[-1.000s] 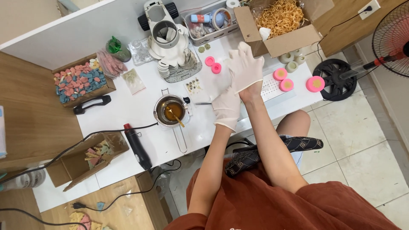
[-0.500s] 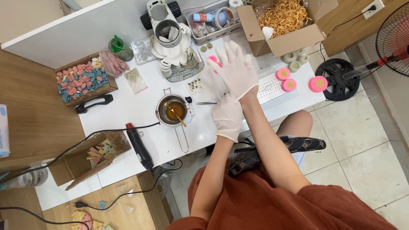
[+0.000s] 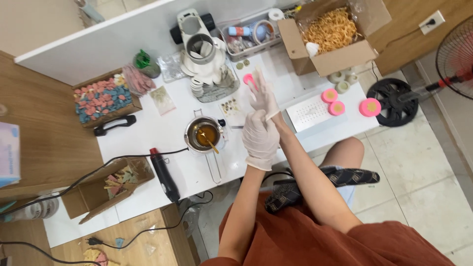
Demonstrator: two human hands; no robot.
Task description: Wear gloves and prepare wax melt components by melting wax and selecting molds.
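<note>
Above the white table [image 3: 148,133] | left hand [image 3: 259,139] grips right hand [image 3: 262,96]'s glove cuff — together | wax pot [image 3: 204,134] at 9 o'clock — near.

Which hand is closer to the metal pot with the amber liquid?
Left. The left hand hangs just right of the pot, level with it and not touching. The right hand is raised farther up the table, fingers pointing toward a pink disc.
</note>
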